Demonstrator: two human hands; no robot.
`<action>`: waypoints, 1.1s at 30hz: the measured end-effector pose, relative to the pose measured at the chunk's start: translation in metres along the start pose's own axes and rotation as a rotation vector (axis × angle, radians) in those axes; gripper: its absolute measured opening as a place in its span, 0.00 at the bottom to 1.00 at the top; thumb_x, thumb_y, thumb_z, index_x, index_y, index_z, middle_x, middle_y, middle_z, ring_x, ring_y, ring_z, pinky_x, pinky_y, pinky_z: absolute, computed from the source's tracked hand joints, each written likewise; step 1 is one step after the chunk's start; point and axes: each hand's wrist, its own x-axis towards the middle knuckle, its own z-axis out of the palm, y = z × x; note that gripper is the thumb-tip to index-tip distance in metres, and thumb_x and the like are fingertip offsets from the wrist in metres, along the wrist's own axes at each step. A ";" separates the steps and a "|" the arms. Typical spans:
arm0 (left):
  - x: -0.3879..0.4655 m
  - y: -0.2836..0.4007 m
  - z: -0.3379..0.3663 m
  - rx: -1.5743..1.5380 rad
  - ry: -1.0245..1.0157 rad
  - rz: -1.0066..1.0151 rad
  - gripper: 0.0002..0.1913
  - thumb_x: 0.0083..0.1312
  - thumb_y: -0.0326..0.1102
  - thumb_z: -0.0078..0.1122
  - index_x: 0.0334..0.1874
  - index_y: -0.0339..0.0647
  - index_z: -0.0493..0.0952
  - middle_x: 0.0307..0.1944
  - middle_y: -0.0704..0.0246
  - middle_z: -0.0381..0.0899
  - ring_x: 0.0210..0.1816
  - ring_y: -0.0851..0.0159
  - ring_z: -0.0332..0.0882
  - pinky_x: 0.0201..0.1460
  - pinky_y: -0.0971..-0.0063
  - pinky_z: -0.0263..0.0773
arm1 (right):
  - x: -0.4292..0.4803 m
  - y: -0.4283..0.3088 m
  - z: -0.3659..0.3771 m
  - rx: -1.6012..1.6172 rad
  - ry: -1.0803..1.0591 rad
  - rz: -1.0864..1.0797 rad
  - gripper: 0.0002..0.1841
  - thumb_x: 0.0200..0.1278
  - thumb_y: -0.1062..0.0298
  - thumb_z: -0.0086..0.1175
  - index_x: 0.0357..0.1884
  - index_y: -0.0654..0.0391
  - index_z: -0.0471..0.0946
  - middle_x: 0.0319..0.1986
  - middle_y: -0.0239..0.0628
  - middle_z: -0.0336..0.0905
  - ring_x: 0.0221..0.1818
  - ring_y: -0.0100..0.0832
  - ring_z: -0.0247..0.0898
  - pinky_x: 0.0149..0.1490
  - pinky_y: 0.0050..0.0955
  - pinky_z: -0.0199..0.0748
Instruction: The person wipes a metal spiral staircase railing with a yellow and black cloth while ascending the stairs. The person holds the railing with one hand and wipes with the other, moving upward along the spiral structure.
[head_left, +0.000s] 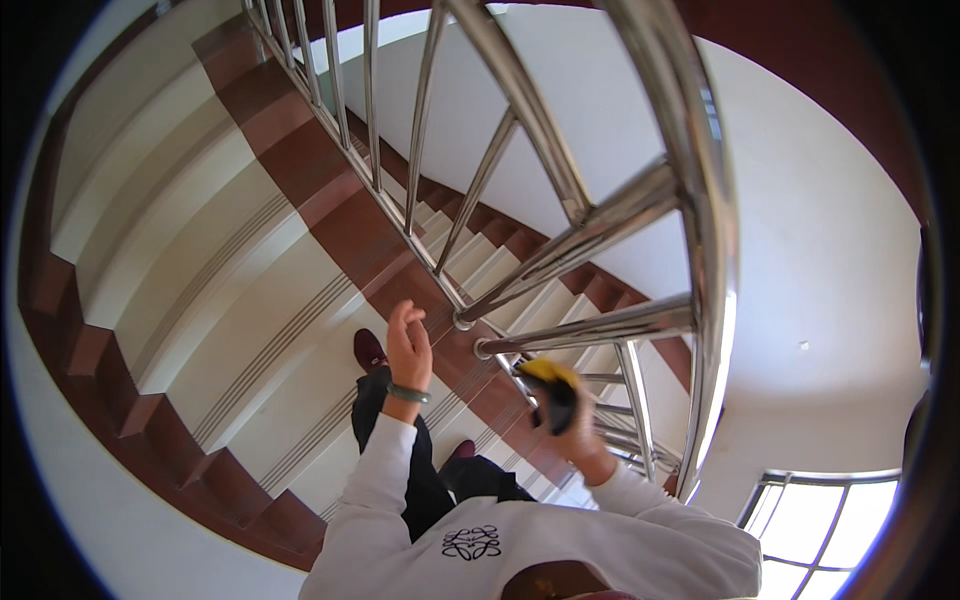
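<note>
My left hand (410, 352) is raised over the stair treads with nothing in it, its fingers loosely bent. A dark green bangle (409, 392) circles that wrist. My right hand (581, 431), slightly blurred, grips a yellow and black handheld object (553, 390) beside the metal stair railing (592, 330). What kind of object it is I cannot tell. Below my hands, one dark red shoe (369, 349) rests on a pale step (315, 330) with grooved strips. The other shoe (459, 451) shows farther back, partly covered by my dark trouser leg (480, 476).
Polished handrails (705, 247) and balusters (414, 135) run along the stair's right side. Beyond them lies another flight of steps (487, 262) against a white wall (795, 225). Reddish-brown stepped skirting (142, 412) borders the left. A barred window (825, 525) is at lower right.
</note>
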 end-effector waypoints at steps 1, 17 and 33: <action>-0.018 0.012 -0.003 -0.037 -0.040 -0.039 0.15 0.76 0.27 0.50 0.63 0.31 0.72 0.45 0.57 0.84 0.50 0.52 0.82 0.60 0.61 0.75 | 0.012 -0.024 -0.019 -0.006 0.070 -0.162 0.25 0.64 0.82 0.61 0.63 0.61 0.72 0.58 0.45 0.76 0.61 0.42 0.73 0.65 0.37 0.71; 0.021 0.312 0.023 -0.063 -0.220 0.516 0.21 0.70 0.21 0.54 0.65 0.34 0.71 0.53 0.54 0.80 0.55 0.50 0.79 0.61 0.62 0.72 | 0.143 -0.209 -0.114 -1.021 0.334 -0.558 0.44 0.53 0.63 0.71 0.75 0.49 0.65 0.67 0.41 0.69 0.67 0.46 0.68 0.68 0.45 0.66; 0.030 0.408 0.144 0.738 -0.324 1.224 0.15 0.73 0.41 0.55 0.58 0.46 0.79 0.63 0.68 0.79 0.71 0.54 0.68 0.76 0.46 0.51 | -0.117 -0.086 -0.264 -1.101 0.535 -0.002 0.48 0.41 0.85 0.65 0.72 0.49 0.69 0.66 0.41 0.69 0.71 0.50 0.61 0.74 0.51 0.56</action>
